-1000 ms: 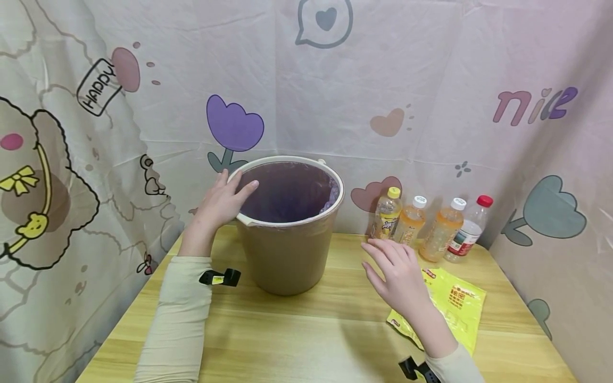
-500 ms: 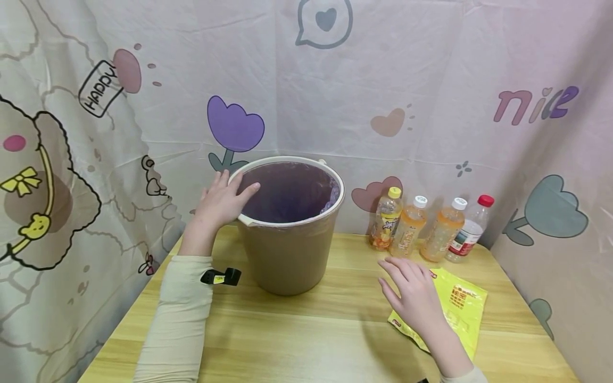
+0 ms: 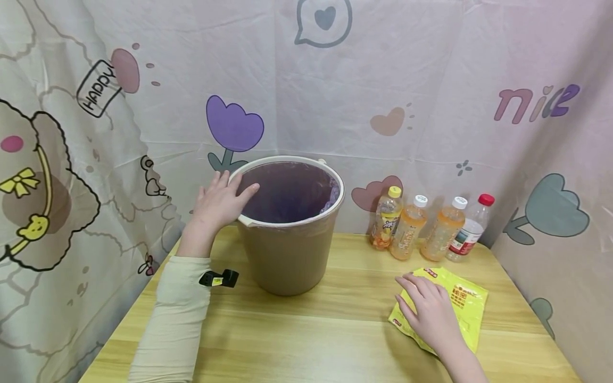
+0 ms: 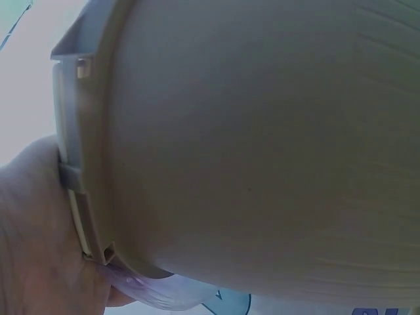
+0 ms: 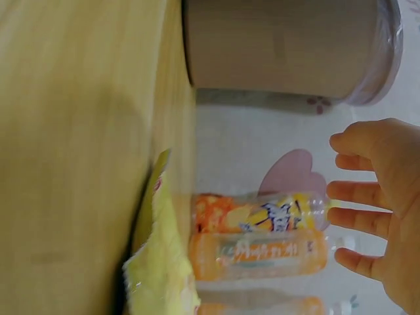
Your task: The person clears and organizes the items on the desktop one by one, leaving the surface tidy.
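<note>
A brown trash can (image 3: 286,260) with a pale rim and a clear plastic liner stands upright on the table. My left hand (image 3: 219,202) rests on the left side of its rim, fingers spread and thumb over the inner edge. From the left wrist view, the palm lies against the rim of the can (image 4: 249,151). My right hand (image 3: 431,314) is over a flat yellow packet (image 3: 466,308), its fingers loosely bent and holding nothing. In the right wrist view the hand (image 5: 390,197) is apart from the packet (image 5: 161,256).
Several plastic bottles stand at the back right: a yellow-capped one (image 3: 387,221), two orange ones with white caps, and a red-capped one (image 3: 469,231). The wooden table (image 3: 287,340) meets a printed curtain (image 3: 311,106) behind and at both sides.
My right hand has moved right and toward me, from beside the bottles to over the yellow packet. The left hand has stayed on the rim.
</note>
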Demonstrator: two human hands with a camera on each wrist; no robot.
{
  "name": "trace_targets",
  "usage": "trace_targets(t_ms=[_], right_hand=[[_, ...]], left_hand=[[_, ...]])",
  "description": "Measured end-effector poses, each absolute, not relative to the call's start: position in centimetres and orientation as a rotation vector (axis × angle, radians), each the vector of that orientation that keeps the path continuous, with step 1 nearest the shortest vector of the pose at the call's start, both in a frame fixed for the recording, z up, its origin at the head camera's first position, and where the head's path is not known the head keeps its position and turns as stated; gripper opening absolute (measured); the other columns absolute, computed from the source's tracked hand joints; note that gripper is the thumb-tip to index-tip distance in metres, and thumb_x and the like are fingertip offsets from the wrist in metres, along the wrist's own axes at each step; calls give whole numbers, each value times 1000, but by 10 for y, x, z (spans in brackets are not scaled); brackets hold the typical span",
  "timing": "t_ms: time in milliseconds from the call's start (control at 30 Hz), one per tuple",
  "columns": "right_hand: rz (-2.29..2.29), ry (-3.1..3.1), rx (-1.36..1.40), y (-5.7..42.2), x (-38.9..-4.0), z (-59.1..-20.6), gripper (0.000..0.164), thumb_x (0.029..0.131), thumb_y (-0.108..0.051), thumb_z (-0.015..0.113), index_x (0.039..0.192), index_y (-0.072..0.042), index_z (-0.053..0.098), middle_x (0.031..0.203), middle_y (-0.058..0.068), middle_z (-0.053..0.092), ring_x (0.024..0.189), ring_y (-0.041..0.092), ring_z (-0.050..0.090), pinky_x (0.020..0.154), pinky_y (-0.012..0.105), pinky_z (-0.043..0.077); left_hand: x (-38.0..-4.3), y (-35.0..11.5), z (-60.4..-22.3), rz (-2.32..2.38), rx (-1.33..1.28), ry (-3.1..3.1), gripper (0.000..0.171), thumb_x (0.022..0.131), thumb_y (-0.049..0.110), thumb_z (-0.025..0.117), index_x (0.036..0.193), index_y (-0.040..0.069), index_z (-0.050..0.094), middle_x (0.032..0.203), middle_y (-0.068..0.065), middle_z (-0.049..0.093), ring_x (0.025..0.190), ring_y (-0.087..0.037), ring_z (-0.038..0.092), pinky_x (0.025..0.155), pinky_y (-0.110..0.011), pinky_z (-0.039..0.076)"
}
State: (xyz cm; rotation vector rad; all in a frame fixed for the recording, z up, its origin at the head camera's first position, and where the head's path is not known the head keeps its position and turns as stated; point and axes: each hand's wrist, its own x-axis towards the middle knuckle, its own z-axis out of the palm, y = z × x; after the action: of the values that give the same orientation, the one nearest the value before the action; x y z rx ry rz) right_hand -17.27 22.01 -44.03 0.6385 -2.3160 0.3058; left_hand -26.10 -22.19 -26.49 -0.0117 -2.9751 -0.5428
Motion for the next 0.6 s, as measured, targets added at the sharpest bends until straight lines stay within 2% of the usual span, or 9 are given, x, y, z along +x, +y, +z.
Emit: trace_targets(t_ms=[100, 233, 467, 600], right_hand=[[288, -2356, 614, 224, -169, -445, 44, 75, -19, 75, 116, -9, 67, 112, 11, 67, 101, 32, 63, 77, 54, 48], [273, -2407, 586, 230, -164, -451, 49, 72, -20, 78, 118, -9, 66, 112, 12, 67, 103, 33, 63, 76, 55, 49], [253, -2529, 516, 239, -156, -462, 57, 73, -27, 81, 125, -11, 62, 117, 12, 64, 108, 33, 61, 74, 55, 50], [261, -2673, 455, 243, -149, -467, 65, 77, -36, 80, 132, -11, 57, 123, 13, 61, 113, 35, 59, 78, 59, 49]], left_hand=[[-260, -221, -264, -526, -12, -2978, 93, 92, 77, 16, 157, 11, 17, 163, -23, 4, 151, -41, -4, 115, -71, -1], [-260, -221, -264, -514, -15, -2985, 91, 93, 75, 16, 157, 11, 18, 163, -23, 5, 151, -41, -3, 115, -71, 0], [-260, -221, -263, -500, -29, -2992, 89, 94, 73, 17, 157, 11, 19, 163, -24, 5, 152, -41, -2, 115, -71, 0], [-261, -221, -263, -504, -32, -2995, 90, 93, 74, 16, 157, 10, 19, 163, -24, 5, 151, -41, -2, 115, -71, 0]])
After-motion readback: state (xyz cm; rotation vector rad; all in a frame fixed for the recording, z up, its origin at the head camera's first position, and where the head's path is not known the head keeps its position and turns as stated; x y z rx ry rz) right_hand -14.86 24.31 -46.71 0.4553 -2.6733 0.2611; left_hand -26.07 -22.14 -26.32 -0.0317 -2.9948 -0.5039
